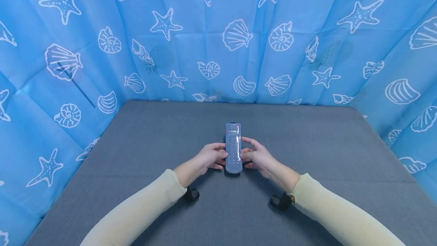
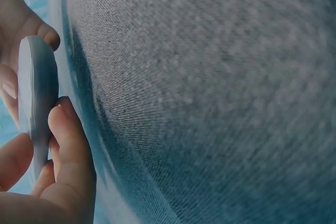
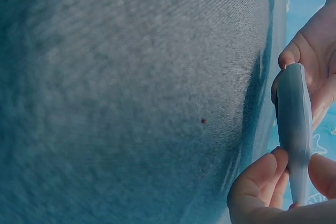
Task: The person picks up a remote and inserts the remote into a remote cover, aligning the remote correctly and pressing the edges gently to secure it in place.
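A remote control (image 1: 233,149) in a pale, shiny cover is held lengthwise between both hands, its button face turned up. My left hand (image 1: 212,155) pinches its left edge, thumb on top and fingers beneath. On the opposite edge, my right hand (image 1: 257,156) grips it the same way. The left wrist view shows the remote (image 2: 38,87) edge-on, raised off the cloth, with thumb and fingers on either side. Seen from the right wrist, the remote (image 3: 295,124) also stands clear of the surface. Its underside is hidden in the head view.
A grey cloth-covered table (image 1: 153,132) lies under the hands. Blue curtains (image 1: 211,41) with white shells and starfish enclose its back and sides. Dark wrist-worn devices (image 1: 280,201) sit below the light sleeves (image 1: 146,204). A small dark red speck (image 3: 203,121) marks the cloth.
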The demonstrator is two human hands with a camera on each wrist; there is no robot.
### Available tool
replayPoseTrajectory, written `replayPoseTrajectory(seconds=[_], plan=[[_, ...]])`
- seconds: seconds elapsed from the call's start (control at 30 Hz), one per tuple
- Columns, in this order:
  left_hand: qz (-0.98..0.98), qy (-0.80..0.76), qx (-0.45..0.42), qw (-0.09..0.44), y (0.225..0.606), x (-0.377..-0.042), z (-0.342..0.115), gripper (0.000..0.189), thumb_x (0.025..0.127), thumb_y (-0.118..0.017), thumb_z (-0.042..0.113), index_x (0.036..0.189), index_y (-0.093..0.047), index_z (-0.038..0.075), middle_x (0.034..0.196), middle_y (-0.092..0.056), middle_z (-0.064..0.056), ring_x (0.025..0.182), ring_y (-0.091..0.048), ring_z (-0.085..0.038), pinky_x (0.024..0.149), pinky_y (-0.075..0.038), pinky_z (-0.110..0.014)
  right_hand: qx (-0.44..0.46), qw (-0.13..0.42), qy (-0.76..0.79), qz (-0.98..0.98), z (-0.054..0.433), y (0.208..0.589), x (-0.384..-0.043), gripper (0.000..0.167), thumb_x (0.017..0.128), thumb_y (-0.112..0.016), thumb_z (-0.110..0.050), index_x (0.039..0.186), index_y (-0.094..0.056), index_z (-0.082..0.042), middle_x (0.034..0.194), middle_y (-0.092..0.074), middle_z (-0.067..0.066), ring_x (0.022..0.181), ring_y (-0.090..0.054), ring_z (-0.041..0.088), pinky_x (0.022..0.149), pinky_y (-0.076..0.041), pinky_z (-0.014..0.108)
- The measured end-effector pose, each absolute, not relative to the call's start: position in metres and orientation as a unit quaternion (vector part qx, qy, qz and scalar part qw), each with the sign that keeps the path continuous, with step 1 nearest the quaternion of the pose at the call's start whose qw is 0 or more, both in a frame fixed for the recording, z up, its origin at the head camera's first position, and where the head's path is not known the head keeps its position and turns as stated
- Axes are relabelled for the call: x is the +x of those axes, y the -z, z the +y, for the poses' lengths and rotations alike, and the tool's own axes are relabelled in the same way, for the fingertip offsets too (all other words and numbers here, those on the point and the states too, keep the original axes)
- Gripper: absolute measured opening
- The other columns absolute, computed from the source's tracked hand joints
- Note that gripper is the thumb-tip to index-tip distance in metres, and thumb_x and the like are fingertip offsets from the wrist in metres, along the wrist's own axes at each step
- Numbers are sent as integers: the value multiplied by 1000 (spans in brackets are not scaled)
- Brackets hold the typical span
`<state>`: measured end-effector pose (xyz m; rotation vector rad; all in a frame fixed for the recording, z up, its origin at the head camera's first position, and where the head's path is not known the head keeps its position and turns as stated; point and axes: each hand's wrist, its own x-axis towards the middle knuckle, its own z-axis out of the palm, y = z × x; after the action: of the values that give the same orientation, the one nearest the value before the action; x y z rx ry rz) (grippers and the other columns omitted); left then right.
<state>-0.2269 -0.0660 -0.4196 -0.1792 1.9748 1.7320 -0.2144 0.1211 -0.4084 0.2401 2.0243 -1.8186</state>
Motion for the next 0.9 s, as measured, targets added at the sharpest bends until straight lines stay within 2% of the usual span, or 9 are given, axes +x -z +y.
replayPoseTrajectory(seconds=[0.37, 0.7, 0.9], plan=[[721, -641, -69, 253, 422, -232, -62, 45, 97, -57, 8, 142, -48, 5, 103, -64, -10, 76, -61, -18, 63, -54, -28, 101, 210, 656, 718, 122, 409, -220, 57, 95, -53, 1, 148, -36, -12, 106, -57, 10, 84, -58, 20, 73, -47, 34], [721, -640, -82, 254, 423, -236, -61, 45, 97, -57, 8, 142, -48, 6, 104, -65, -10, 77, -61, -18, 64, -54, -29, 106, 224, 658, 711, 123, 410, -225, 58, 95, -53, 0, 149, -35, -11, 109, -56, 11, 87, -57, 20, 78, -45, 37], [719, -640, -85, 256, 424, -237, -61, 45, 97, -58, 7, 141, -49, 6, 105, -65, -10, 76, -60, -18, 64, -54, -29, 114, 229, 658, 708, 124, 410, -226, 59, 94, -54, 0, 149, -36, -11, 108, -56, 9, 87, -57, 20, 77, -45, 36]])
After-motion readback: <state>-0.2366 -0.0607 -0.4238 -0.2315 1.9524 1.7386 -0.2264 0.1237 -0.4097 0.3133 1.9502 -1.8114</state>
